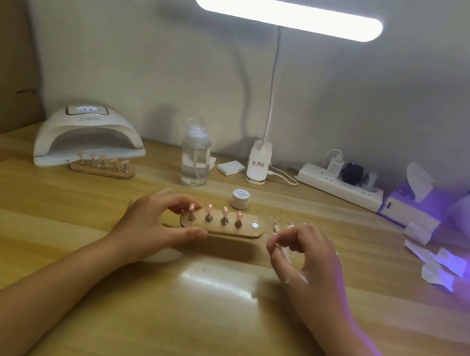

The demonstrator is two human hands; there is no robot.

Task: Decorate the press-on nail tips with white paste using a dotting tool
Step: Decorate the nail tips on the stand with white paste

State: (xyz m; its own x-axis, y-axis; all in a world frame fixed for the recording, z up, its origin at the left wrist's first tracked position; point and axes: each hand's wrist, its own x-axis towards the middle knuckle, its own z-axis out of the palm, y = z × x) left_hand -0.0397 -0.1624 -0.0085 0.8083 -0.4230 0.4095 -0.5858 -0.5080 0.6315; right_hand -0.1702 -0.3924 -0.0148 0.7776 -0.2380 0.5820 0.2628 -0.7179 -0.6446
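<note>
Mid-bench (205, 312) — left grip (155, 220) curls round the left end of the wooden stand (244, 234), thumb in front, fingers behind. Four pink nail tips (225, 211) stand upright on its pegs. The paste jar (239, 198) sits just behind, lid on. To the right, right grip (305, 251) pinches the dotting tool (276, 228) — its tip is near the stand's right end, not touching.

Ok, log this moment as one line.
left hand: grips wooden stand | right hand: pinches dotting tool beside stand | nail tips: four upright on stand | paste jar: lid on, behind stand
</note>
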